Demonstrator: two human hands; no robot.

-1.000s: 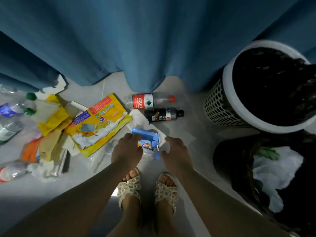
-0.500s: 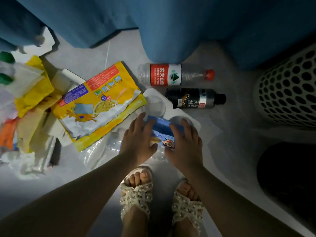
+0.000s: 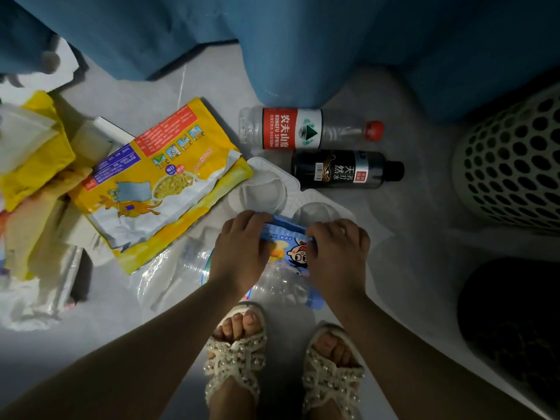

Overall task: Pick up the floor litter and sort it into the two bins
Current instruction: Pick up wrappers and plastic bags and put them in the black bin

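Both hands met low in the middle of the view, just beyond the person's sandalled feet (image 3: 236,359). The left hand (image 3: 239,253) had its fingers curled over the left end of a blue snack wrapper (image 3: 286,236), and the right hand (image 3: 336,256) pinched the right end, so the wrapper was stretched between them. A cartoon face showed on the wrapper below its folded top edge. The wrapper sat over a crumpled clear bottle (image 3: 278,287) on the floor (image 3: 409,237); whether it had lifted clear of that bottle I could not tell.

At 12 o'clock from the hands, touching distance away, lay a clear moulded tray (image 3: 263,189). Beyond it, toward 1 o'clock, two bottles lay on their sides with caps pointing to 3 o'clock: a red-labelled water bottle (image 3: 303,128) farther off and a dark bottle (image 3: 345,169) nearer. At 10 o'clock a torn yellow food packet (image 3: 160,183) lay flat, with a heap of yellow bags and paper (image 3: 33,159) beyond it at 9 o'clock.

A white perforated bin (image 3: 509,171) stood at 2 o'clock and a dark bin (image 3: 515,322) at 4 o'clock. A blue curtain (image 3: 303,40) hung across the top.
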